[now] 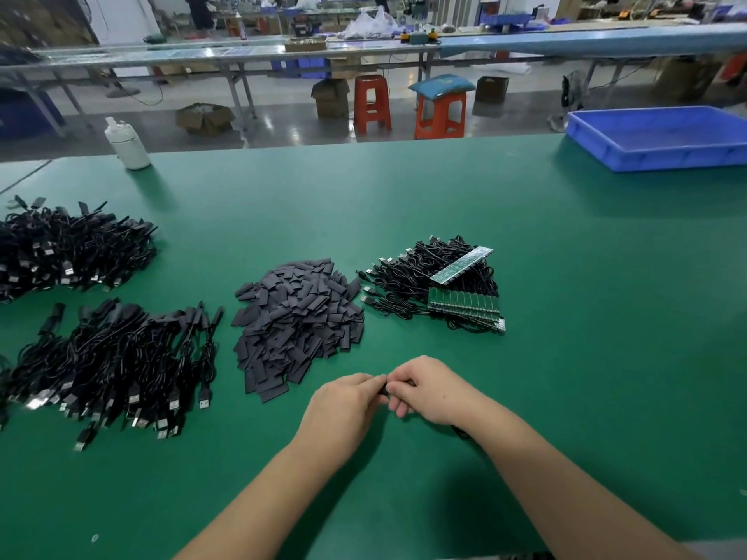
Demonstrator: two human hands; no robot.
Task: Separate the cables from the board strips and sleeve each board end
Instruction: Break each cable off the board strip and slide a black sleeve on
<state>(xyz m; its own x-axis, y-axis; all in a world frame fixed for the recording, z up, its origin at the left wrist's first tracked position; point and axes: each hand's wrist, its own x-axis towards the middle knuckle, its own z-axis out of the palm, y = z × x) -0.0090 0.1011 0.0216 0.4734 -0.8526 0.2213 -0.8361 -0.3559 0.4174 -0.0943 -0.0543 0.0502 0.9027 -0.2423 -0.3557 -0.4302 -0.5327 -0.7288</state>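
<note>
Both hands meet low over the near centre of the green-matted table (525, 244). Left hand (343, 410): grip closed, fingers curled, tips pinching one end of a small black piece (384, 390) held between the two hands. Right hand (428, 392): grip likewise closed on the other end of the same piece, fingers curled over it; the piece is mostly hidden, so whether it is a sleeve, a board end or both cannot be told. A thin black cable (461, 432) shows just under the right wrist. Just beyond the hands, left of centre, lies a loose heap of flat dark grey sleeve pieces (299, 321). To the right of the heap, near it but apart, sits a bundle of black cables joined to green circuit board strips (465, 303), USB plugs pointing left. At near left lies a pile of black USB cables with dark sleeved ends (117, 357); behind it, a second similar pile (68, 248). Farther off, a white plastic bottle (127, 145) stands at the table's far left edge and a shallow blue plastic tray (663, 139) at far right. Past the table: grey floor, two orange plastic stools (372, 103), cardboard boxes, long workbenches with clutter.
</note>
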